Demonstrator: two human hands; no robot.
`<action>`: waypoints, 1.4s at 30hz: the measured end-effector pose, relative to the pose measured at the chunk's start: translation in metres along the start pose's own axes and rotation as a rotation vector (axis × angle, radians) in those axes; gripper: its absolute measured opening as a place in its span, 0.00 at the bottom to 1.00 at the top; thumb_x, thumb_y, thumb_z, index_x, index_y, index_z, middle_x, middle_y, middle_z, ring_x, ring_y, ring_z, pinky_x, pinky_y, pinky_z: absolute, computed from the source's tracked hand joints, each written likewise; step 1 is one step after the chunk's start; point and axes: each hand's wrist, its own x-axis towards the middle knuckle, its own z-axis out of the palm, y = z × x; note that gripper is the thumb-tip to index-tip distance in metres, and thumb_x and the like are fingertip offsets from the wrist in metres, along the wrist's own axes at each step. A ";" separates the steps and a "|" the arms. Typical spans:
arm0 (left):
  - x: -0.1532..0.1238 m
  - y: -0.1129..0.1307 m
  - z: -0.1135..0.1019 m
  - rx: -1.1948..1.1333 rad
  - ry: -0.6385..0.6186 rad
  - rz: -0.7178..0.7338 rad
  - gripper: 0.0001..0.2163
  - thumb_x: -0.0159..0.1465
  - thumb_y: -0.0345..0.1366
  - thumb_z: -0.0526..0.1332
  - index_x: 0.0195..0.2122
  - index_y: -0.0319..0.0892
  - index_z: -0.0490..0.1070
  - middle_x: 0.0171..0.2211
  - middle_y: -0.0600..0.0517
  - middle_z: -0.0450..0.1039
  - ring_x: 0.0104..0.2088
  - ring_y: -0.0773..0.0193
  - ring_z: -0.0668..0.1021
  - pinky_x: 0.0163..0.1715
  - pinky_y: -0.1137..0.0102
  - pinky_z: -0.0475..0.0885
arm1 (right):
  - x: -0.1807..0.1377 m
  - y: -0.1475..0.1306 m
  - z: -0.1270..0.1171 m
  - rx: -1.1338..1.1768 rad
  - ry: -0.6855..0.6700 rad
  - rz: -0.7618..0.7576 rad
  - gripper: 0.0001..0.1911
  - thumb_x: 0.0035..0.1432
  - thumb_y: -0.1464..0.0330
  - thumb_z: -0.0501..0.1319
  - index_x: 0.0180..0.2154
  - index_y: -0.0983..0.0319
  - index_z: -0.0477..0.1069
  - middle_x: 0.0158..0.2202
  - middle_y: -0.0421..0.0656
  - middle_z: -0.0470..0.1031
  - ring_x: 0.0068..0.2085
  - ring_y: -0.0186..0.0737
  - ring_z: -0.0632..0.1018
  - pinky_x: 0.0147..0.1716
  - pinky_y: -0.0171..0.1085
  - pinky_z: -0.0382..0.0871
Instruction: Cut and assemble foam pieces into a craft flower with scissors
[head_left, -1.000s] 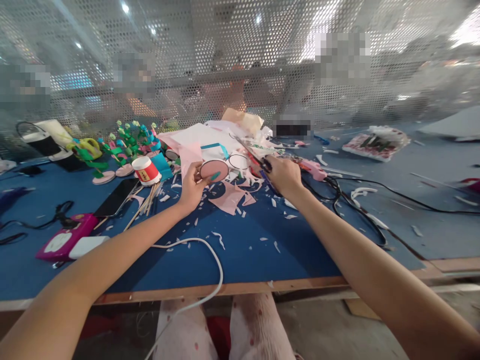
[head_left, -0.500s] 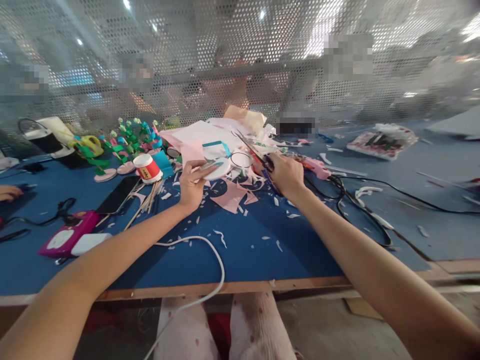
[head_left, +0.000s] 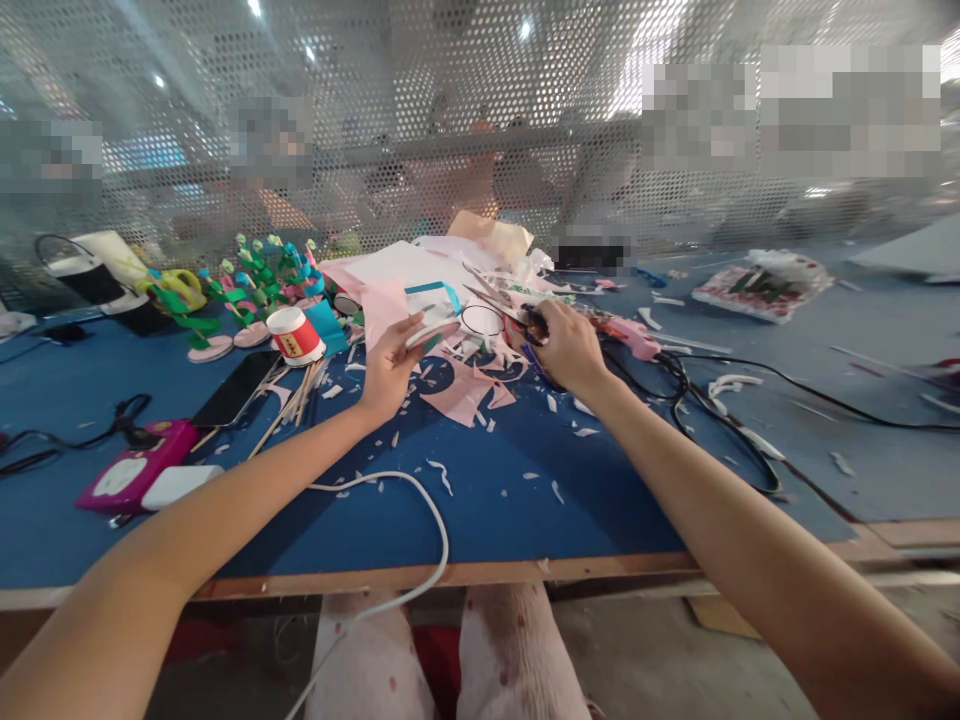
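Observation:
My left hand (head_left: 391, 368) pinches a white disc (head_left: 433, 332) with a pinkish rim, held tilted above the paper scraps. To its right, my right hand (head_left: 568, 343) is closed on the handles of a pair of scissors (head_left: 495, 297). The blades are parted and point up and left, away from the disc. Below and between the hands lie pink paper offcuts (head_left: 466, 390) and small white scraps. A pile of white and pink sheets (head_left: 405, 270) stands behind the disc.
Paper flowers (head_left: 262, 280) on pink bases stand at the left, beside a red and white paper cup (head_left: 297, 337). Nearer are thin sticks (head_left: 300, 398), a phone (head_left: 236, 388) and a magenta box (head_left: 141, 465). A pink glue gun (head_left: 634, 336) and black cables (head_left: 686, 385) lie right.
The disc has tilted in my left hand, so more of its edge shows. My right hand has shifted slightly left with the scissors, whose blades are spread wider.

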 end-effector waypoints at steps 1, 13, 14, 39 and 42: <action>0.000 -0.001 0.000 -0.039 -0.005 -0.065 0.10 0.57 0.39 0.59 0.38 0.42 0.72 0.37 0.50 0.71 0.40 0.63 0.74 0.41 0.66 0.71 | 0.000 0.001 0.001 0.018 0.003 -0.020 0.19 0.54 0.56 0.48 0.35 0.64 0.66 0.33 0.51 0.72 0.34 0.44 0.71 0.29 0.36 0.58; 0.001 0.012 0.003 -0.170 0.017 -0.342 0.13 0.54 0.45 0.60 0.30 0.40 0.63 0.25 0.55 0.62 0.26 0.71 0.70 0.22 0.77 0.71 | -0.003 -0.005 -0.002 -0.056 -0.109 -0.130 0.20 0.51 0.52 0.50 0.31 0.63 0.67 0.30 0.47 0.74 0.33 0.44 0.74 0.26 0.35 0.57; 0.001 0.014 0.003 -0.171 0.015 -0.345 0.14 0.54 0.46 0.60 0.30 0.40 0.63 0.26 0.55 0.62 0.26 0.71 0.69 0.22 0.77 0.71 | -0.003 -0.006 -0.001 -0.062 -0.111 -0.133 0.21 0.51 0.52 0.50 0.31 0.63 0.67 0.30 0.47 0.74 0.33 0.44 0.74 0.26 0.35 0.56; 0.002 0.011 0.003 -0.227 0.016 -0.383 0.15 0.51 0.47 0.62 0.30 0.41 0.63 0.24 0.56 0.62 0.24 0.71 0.69 0.21 0.77 0.70 | -0.003 -0.011 -0.001 -0.194 -0.267 -0.136 0.24 0.56 0.52 0.45 0.36 0.62 0.69 0.33 0.47 0.76 0.33 0.42 0.74 0.25 0.34 0.51; 0.002 0.011 0.003 -0.213 0.026 -0.390 0.15 0.51 0.47 0.62 0.29 0.40 0.63 0.24 0.56 0.62 0.24 0.72 0.69 0.22 0.77 0.70 | -0.003 -0.012 -0.002 -0.202 -0.265 -0.129 0.24 0.55 0.52 0.45 0.36 0.63 0.69 0.33 0.47 0.76 0.33 0.42 0.74 0.25 0.34 0.51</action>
